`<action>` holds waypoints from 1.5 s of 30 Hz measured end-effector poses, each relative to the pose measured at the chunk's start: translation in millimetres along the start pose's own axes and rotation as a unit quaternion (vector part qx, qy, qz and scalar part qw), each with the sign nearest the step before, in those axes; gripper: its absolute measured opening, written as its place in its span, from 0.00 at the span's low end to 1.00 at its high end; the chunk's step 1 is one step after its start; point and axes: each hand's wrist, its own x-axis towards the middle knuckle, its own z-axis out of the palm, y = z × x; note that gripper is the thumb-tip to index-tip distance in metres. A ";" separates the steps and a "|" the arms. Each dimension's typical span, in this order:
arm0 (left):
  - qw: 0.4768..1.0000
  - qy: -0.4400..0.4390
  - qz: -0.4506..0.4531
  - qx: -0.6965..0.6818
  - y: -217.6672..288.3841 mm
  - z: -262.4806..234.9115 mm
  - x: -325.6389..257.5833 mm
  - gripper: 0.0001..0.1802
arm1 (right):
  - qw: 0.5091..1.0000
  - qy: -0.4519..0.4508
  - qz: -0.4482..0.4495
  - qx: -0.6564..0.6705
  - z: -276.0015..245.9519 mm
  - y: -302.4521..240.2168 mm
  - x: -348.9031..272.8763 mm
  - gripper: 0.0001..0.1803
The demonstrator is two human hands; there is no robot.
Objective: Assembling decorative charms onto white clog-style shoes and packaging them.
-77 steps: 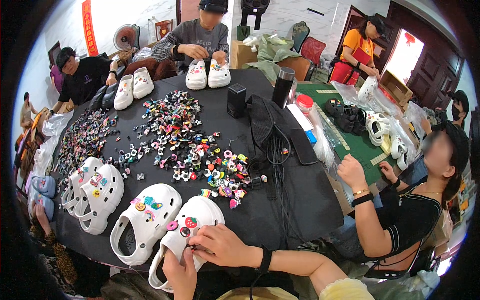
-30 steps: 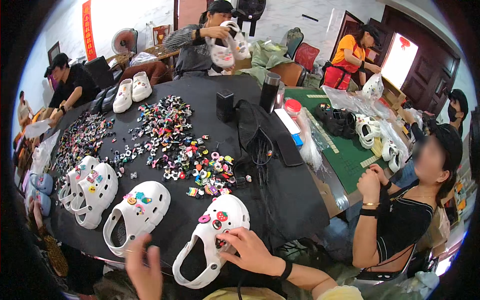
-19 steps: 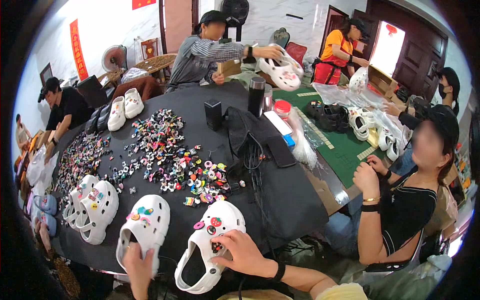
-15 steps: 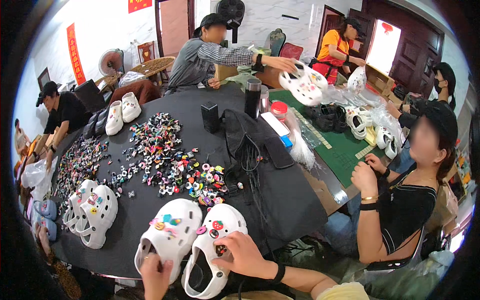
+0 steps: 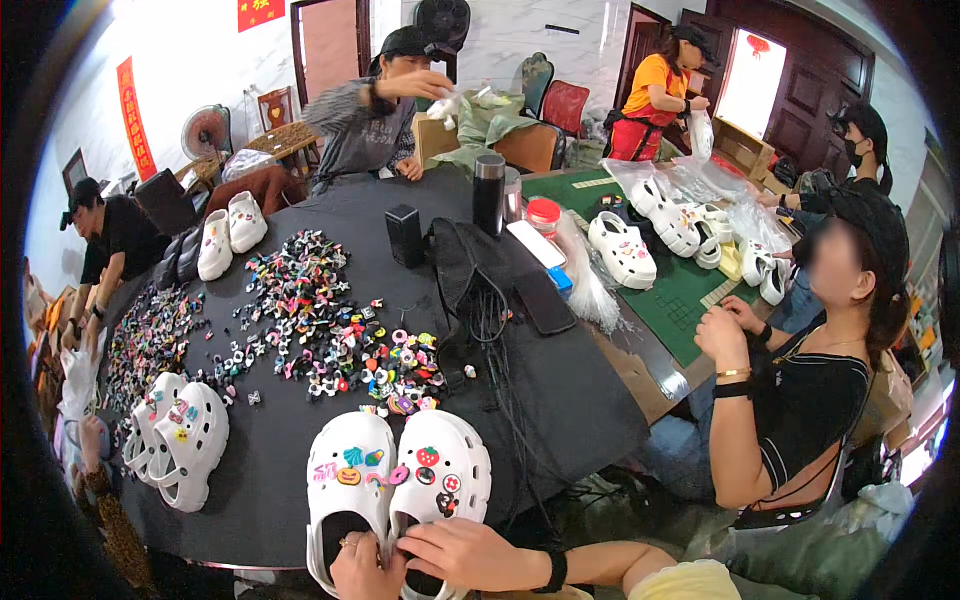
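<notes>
Two white clogs stand side by side at the near edge of the black table, toes pointing away from me. The left clog (image 5: 350, 440) carries pink, green and orange charms; the right clog (image 5: 455, 440) has a strawberry, red-and-white and dark charms. My left hand (image 5: 367, 568) is closed at the inner rim of the left clog's opening, where the two shoes meet. My right hand (image 5: 465, 553) reaches over the right clog's opening, fingers curled onto its inner edge, almost touching my left hand. Parts of both shoe openings are hidden behind my hands.
Beyond the clogs spreads a loose charm pile (image 5: 320, 320). Another decorated white pair (image 5: 190, 440) stands at the left, one more pair (image 5: 232, 235) farther back. A black cable (image 5: 490, 350), phone (image 5: 545, 300) and flask (image 5: 489, 195) lie rightward. Co-workers sit or stand around.
My two clogs have come together and upright, and my hands have drawn close to each other. Across the table, a person's hand has let go of a white pair, now on the green mat.
</notes>
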 end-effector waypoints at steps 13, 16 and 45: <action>0.995 -0.018 0.010 0.100 21.2 25.7 -48.2 0.17 | 0.943 -0.233 0.116 -0.207 -10.0 -32.5 -1.0 0.17; 0.996 -0.032 0.008 0.089 9.5 30.0 -61.3 0.22 | 0.915 -0.313 0.092 -0.237 -6.9 -32.0 3.5 0.11; 0.867 0.021 0.479 -0.136 6.0 -19.5 -48.6 0.21 | 0.927 -0.143 0.261 -0.227 -8.8 -10.4 1.9 0.21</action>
